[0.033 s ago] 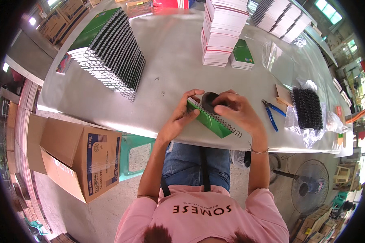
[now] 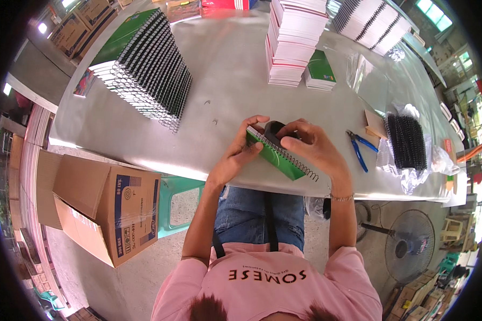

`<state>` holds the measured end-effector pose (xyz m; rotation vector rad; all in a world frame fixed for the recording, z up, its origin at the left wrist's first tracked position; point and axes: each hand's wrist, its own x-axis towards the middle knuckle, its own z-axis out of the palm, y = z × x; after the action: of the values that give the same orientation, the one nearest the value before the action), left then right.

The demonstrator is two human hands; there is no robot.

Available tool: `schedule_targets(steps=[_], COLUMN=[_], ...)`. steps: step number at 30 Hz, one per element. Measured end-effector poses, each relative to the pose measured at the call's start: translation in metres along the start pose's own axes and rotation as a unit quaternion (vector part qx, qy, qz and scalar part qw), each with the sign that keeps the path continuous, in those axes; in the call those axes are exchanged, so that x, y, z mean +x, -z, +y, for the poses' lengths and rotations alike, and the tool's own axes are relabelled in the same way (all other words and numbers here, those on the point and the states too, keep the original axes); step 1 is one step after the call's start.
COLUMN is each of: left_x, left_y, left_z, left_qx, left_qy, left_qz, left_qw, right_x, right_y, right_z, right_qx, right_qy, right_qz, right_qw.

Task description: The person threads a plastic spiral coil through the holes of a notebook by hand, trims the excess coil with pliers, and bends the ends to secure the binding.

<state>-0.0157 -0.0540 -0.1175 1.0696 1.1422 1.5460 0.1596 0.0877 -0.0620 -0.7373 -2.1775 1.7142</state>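
A green-covered notebook (image 2: pixel 280 161) is tilted at the table's front edge, with a dark spiral coil (image 2: pixel 296 161) running along its upper edge and sticking out past the right corner. My left hand (image 2: pixel 240 151) grips its left end, thumb on the cover and fingers behind. With curled fingers, my right hand (image 2: pixel 311 142) holds a black ring-shaped piece (image 2: pixel 273 131) against the coil. Right of that hand lie blue-handled cutting pliers (image 2: pixel 360 150), jaws spread. A bundle of black spiral coils (image 2: pixel 405 142) rests on clear plastic beyond them.
Bound green notebooks form a tall stack (image 2: pixel 150 69) at the left. White-paged pads (image 2: pixel 292 45) are piled at the back, beside a short green stack (image 2: pixel 320 69). Small wire offcuts dot the tabletop (image 2: pixel 225 64). An open carton (image 2: pixel 126 211) and a floor fan (image 2: pixel 409 246) stand below.
The black ring-shaped piece has shifted very slightly left along the coil, together with my right fingertips. My left hand keeps the same grip on the notebook.
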Motion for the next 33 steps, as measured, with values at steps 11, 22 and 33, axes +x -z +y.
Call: schedule_targets(steps=[11, 22, 33], left_x=[-0.002, -0.002, 0.0], left_y=[-0.002, 0.002, -0.003], left_z=[0.009, 0.004, 0.008], left_qx=[0.029, 0.022, 0.038], left_qy=[0.019, 0.017, 0.007], left_qz=[-0.002, -0.003, 0.013], left_qw=[0.999, 1.0, 0.999], right_x=[-0.011, -0.005, 0.007], right_y=[0.006, 0.0, -0.007], right_z=[-0.012, -0.009, 0.002], right_qx=[0.312, 0.076, -0.043], right_qy=[0.044, 0.006, -0.009], right_qz=[-0.076, -0.022, 0.054], right_qw=[0.946, 0.997, 0.998])
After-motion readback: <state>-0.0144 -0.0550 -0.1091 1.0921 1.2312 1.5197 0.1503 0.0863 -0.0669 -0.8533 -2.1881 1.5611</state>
